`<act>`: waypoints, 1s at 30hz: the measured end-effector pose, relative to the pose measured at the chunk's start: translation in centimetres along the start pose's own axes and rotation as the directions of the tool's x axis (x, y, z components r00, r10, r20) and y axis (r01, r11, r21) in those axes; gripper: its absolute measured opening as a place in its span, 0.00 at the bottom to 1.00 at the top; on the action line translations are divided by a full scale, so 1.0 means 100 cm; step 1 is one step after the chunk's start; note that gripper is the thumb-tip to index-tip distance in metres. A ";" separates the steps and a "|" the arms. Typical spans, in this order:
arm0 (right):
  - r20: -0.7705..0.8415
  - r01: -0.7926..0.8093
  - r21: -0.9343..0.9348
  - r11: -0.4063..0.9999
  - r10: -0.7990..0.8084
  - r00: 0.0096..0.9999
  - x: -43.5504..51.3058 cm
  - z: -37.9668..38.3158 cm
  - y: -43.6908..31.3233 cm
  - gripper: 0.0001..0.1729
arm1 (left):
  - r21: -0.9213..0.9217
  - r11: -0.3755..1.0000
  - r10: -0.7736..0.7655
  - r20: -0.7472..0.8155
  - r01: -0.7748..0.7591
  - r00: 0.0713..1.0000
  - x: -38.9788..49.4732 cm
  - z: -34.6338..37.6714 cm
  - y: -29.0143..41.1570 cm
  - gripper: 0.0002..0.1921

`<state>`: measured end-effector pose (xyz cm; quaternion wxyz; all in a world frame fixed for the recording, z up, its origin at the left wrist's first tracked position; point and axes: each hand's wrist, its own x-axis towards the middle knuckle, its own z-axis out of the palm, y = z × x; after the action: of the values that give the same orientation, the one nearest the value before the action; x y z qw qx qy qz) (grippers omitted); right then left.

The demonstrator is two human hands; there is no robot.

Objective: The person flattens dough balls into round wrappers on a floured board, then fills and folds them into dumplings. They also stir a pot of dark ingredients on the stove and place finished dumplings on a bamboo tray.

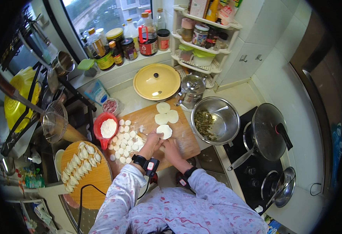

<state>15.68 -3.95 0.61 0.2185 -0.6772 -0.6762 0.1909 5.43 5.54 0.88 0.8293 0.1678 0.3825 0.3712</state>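
My left hand (152, 142) pinches the edge of a thin round dough wrapper (164, 132) over the floured wooden board (185, 140). Beside it, my right hand (170, 148) rests low over the board on what seems to be a wooden rolling pin, mostly hidden under the fingers. Several rolled wrappers (167, 116) lie at the board's far end. Left of my hands are many small flattened dough pieces (126, 142), near a red plastic scoop (97, 130) of flour. Folded dumplings (81, 162) stand in rows on a round tray (93, 190).
A steel bowl (226, 122) with chopped filling is right of the board, beside a black cooktop (238, 178) bearing a lidded pan (268, 131). Behind the board are a yellow lidded pot (156, 82) and a steel kettle (192, 87). A wire strainer (55, 121) hangs left.
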 end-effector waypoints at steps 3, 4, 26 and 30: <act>-0.175 -0.111 0.080 0.991 0.124 0.977 -0.017 -0.034 0.015 0.22 | 0.431 0.901 0.082 -0.271 0.045 0.959 0.011 0.016 -0.008 0.18; -0.235 -0.133 0.183 0.974 0.175 0.956 -0.016 -0.042 0.017 0.23 | 0.618 0.786 0.251 -0.337 0.012 0.908 0.009 0.023 -0.013 0.17; -0.308 0.537 0.164 0.827 -0.474 0.825 0.030 -0.130 -0.048 0.28 | -0.166 0.985 0.064 0.171 -0.036 0.983 -0.057 0.080 0.053 0.25; -0.187 -0.017 -0.134 0.991 -0.009 0.982 0.025 -0.141 -0.043 0.25 | -0.091 0.995 0.034 0.076 -0.027 0.997 -0.056 0.106 0.069 0.24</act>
<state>19.96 -2.07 14.81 0.2345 -0.7068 -0.6626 0.0806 7.68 6.07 14.55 0.8444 0.1503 0.3304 0.3940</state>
